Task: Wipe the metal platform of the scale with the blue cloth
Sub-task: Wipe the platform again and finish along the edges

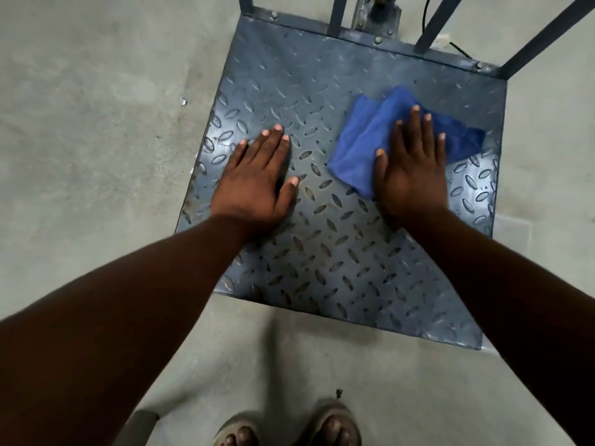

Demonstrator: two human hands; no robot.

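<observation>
The scale's metal platform [325, 239] is a grey-blue square plate with a raised diamond tread, lying on the floor in front of me. A folded blue cloth [363, 140] rests on its right half. My right hand [412, 169] lies flat on the cloth with fingers spread, pressing it against the plate. My left hand [257, 178] is flat on the bare metal on the left half, fingers apart, holding nothing.
Dark metal rails [544, 37] and a bolted post base [376, 14] rise from the platform's far edge, with a black cable [426, 11] behind. Grey concrete floor [96, 107] surrounds the scale. My sandalled feet [286, 429] stand just before the near edge.
</observation>
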